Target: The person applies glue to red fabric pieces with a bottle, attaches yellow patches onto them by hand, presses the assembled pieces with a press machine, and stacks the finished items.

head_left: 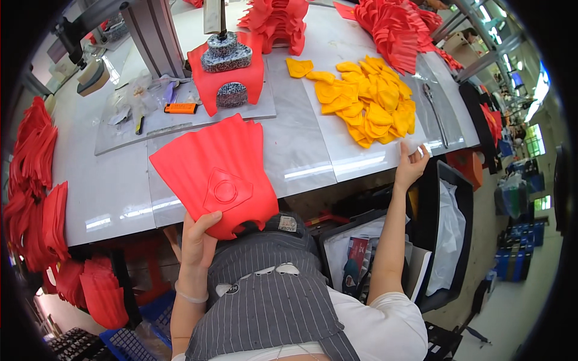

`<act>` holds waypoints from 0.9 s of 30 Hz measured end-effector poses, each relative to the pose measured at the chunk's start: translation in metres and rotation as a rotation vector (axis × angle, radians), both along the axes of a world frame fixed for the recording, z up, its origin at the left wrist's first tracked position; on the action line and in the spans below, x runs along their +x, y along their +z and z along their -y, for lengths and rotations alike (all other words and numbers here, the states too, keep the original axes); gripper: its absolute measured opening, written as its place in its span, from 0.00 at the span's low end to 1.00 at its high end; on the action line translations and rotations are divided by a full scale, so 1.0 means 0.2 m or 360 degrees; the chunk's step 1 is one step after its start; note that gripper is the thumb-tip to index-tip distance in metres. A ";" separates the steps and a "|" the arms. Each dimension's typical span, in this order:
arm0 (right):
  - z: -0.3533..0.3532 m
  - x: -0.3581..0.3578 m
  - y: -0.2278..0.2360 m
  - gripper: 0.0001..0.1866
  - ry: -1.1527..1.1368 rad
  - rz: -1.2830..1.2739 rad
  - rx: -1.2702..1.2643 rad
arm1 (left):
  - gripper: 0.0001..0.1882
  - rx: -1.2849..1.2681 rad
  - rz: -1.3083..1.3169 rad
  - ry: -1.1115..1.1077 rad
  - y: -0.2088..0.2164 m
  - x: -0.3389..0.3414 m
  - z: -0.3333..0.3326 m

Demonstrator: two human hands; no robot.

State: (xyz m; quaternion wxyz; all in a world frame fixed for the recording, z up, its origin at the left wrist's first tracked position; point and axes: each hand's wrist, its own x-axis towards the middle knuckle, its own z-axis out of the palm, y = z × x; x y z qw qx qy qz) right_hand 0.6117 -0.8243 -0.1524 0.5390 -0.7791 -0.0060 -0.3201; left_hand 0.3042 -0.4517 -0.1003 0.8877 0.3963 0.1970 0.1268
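My left hand [198,240] pinches the lower edge of a soft red moulded piece [225,174], tilted up before me. That piece has folds along its far part, a raised ring inside a shield-like outline, and a notch at the near edge. At the table's front edge, my right hand [412,162] has its fingers apart and holds nothing that I can see. Just beyond it lies a heap of yellow pieces [367,99]. Another red piece [238,81] sits in a press, under a speckled grey pad [224,53] and over a speckled block [232,95].
An orange cutter [180,108] lies on the grey base board [120,141]. Stacks of red pieces stand at the far left [36,150] and far right [388,30]. A metal rod [435,111] lies right of the yellow heap. Black bins [460,240] stand below the table.
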 end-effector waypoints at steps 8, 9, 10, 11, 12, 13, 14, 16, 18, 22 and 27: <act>-0.21 -0.06 0.03 0.22 -0.0390 0.0563 -0.0469 | 0.31 -0.0002 -0.0008 0.0021 0.02 0.01 0.00; -0.28 -0.08 0.07 0.21 -0.0357 0.0581 -0.0483 | 0.31 -0.0003 -0.0009 0.0017 0.02 0.01 0.00; -0.38 -0.08 0.11 0.19 -0.0064 0.0619 -0.0493 | 0.31 0.0009 -0.0012 0.0020 0.02 0.01 0.00; -0.52 -0.06 0.17 0.18 0.0232 0.0656 -0.0496 | 0.31 -0.0002 -0.0012 0.0016 0.02 0.00 -0.01; -0.66 -0.05 0.26 0.17 0.0460 0.0599 -0.0658 | 0.31 -0.0009 -0.0007 0.0014 0.02 0.01 -0.01; -0.80 -0.04 0.32 0.17 0.0691 0.0542 -0.0820 | 0.31 -0.0017 -0.0001 0.0015 0.02 0.01 -0.01; -0.92 0.02 0.35 0.17 0.0801 0.0597 -0.0936 | 0.31 -0.0003 0.0011 0.0019 0.02 0.01 -0.01; -1.14 0.15 0.35 0.19 0.0862 0.0504 -0.1261 | 0.30 -0.0034 0.0034 0.0074 0.01 0.00 0.01; -1.25 0.25 0.29 0.20 0.0764 0.0362 -0.1468 | 0.29 -0.0041 0.0071 0.0076 0.02 0.01 0.02; -1.38 0.38 0.14 0.19 0.0502 0.0328 -0.1850 | 0.29 -0.0073 0.0105 0.0038 0.04 0.00 0.03; -1.37 0.20 0.25 0.16 0.0698 0.0349 -0.2206 | 0.29 -0.0123 0.0086 0.0045 0.01 -0.03 0.01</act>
